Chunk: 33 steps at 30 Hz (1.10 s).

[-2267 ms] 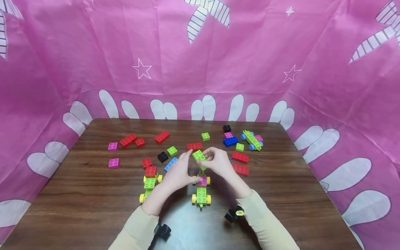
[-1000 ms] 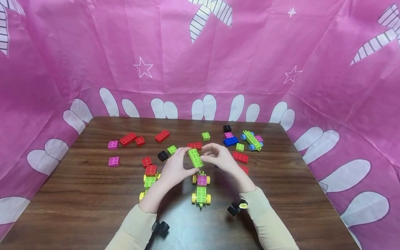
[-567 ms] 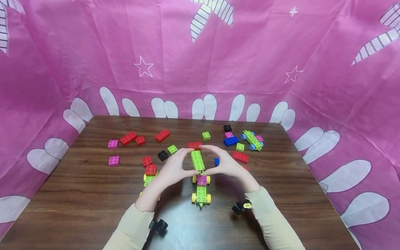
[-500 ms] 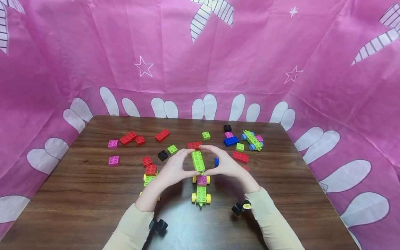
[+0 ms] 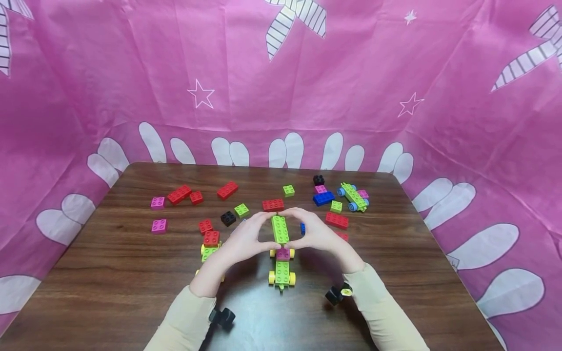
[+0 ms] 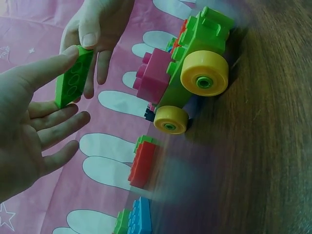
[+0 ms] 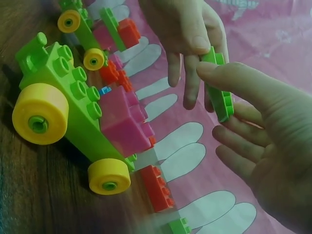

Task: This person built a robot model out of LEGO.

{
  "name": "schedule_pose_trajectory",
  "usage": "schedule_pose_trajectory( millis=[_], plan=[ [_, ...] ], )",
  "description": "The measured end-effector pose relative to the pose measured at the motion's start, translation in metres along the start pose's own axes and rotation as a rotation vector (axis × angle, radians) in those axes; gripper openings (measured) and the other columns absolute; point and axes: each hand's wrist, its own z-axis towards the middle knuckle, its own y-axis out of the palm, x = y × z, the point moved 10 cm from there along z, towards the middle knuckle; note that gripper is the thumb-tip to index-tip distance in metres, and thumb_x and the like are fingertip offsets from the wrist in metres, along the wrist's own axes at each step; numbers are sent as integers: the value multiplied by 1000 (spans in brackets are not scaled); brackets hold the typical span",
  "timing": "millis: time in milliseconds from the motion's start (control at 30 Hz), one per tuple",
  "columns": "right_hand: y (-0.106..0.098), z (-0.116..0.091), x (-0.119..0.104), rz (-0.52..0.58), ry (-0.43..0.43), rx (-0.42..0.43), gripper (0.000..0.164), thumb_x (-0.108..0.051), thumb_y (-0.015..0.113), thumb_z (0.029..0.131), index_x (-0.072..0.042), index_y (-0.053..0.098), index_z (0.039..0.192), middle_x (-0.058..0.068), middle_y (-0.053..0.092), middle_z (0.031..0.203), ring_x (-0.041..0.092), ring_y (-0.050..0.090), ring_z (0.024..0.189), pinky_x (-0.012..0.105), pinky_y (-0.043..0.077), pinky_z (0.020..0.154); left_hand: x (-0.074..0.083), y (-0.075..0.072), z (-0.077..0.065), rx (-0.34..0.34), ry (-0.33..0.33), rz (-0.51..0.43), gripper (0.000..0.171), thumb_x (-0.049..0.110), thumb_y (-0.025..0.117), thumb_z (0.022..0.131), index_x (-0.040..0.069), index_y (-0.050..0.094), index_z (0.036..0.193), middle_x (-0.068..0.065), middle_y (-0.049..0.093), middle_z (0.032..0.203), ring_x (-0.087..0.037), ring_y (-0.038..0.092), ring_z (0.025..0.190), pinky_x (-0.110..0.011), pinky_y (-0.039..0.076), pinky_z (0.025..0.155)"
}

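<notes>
A lime-green eight-stud toy brick (image 5: pixel 279 229) is held in the air by both hands. My left hand (image 5: pixel 243 240) pinches it between thumb and fingers from the left; my right hand (image 5: pixel 318 237) does so from the right. In the left wrist view, thumbs lie at the studded side of the brick (image 6: pixel 75 78). Just beneath, a green wheeled car base (image 5: pixel 282 274) with yellow wheels stands on the table, bearing a pink brick (image 5: pixel 283 254). In the right wrist view a gap separates the held brick (image 7: pixel 219 92) from the pink brick (image 7: pixel 124 119).
Left of it stands another yellow-wheeled car (image 5: pixel 210 254) with a red brick on top, partly behind my left forearm. A blue-wheeled green base (image 5: pixel 353 197) lies at the back right. Loose red, pink, black, green and blue bricks lie across the wooden table (image 5: pixel 110 273).
The green brick has turned from slanted to nearly in line with the car and come slightly nearer the pink brick. My right hand shifted its grip, its thumb now at the brick's near end.
</notes>
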Motion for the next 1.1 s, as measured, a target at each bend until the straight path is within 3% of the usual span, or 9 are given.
schedule_pose_trajectory(
  millis=[233, 600, 700, 900, 1100],
  plan=[
    [2, 0, -1, -50, 26, -17, 73, -29, 86, 72, -10, 53, 135, 6, 58, 135, 28, 52, 127, 55, 44, 104, 2, 6, 0, -57, 9, -10, 80, 33, 81, 80, 7, 43, 146, -12, 52, 140, -28, 57, 122, -47, 49, 101],
    [6, 5, 6, -66, 63, 27, 72, -31, 88, 70, -11, 56, 132, 6, 59, 131, 27, 55, 123, 53, 47, 101, -4, 12, 2, -60, -20, 5, 79, 30, 78, 83, 6, 39, 148, -13, 55, 135, -27, 58, 119, -48, 50, 99],
    [6, 5, 7, -80, 60, 32, 71, -30, 87, 71, -12, 56, 133, 5, 59, 130, 26, 55, 122, 52, 48, 101, -7, 14, 3, -71, -44, 11, 84, 32, 78, 83, 6, 35, 150, -16, 50, 142, -30, 55, 125, -51, 48, 102],
    [3, 1, 8, -78, 65, 55, 70, -28, 87, 71, -11, 57, 132, 6, 60, 126, 26, 55, 119, 55, 49, 98, -14, 15, 3, -93, -87, 9, 97, 39, 84, 74, 4, 35, 150, -17, 42, 151, -34, 42, 138, -54, 41, 108],
    [6, -6, 9, -110, 79, 46, 65, -29, 87, 71, -11, 58, 126, 4, 61, 124, 24, 55, 118, 51, 48, 101, -12, 24, 1, -179, -36, 79, 96, 37, 89, 68, 0, 43, 144, -17, 49, 145, -33, 46, 134, -50, 41, 109]
  ],
)
